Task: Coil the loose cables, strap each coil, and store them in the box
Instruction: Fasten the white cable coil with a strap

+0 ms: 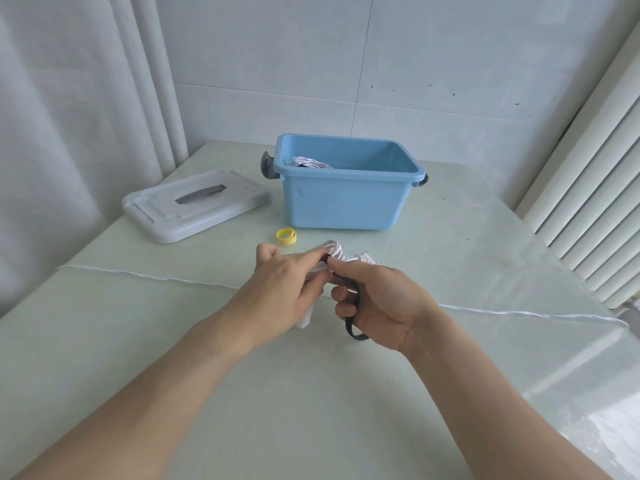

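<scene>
A coiled white cable is held just above the table in the middle of the view. My left hand grips the coil from the left. My right hand pinches a black strap against the coil, and the strap's loose end hangs below my fingers. The open blue box stands behind my hands, with a white cable coil inside it. A rolled yellow strap lies on the table in front of the box.
The box's grey lid lies flat to the left of the box. A thin white line runs across the pale green table. A curtain hangs at the left, a white radiator stands at the right.
</scene>
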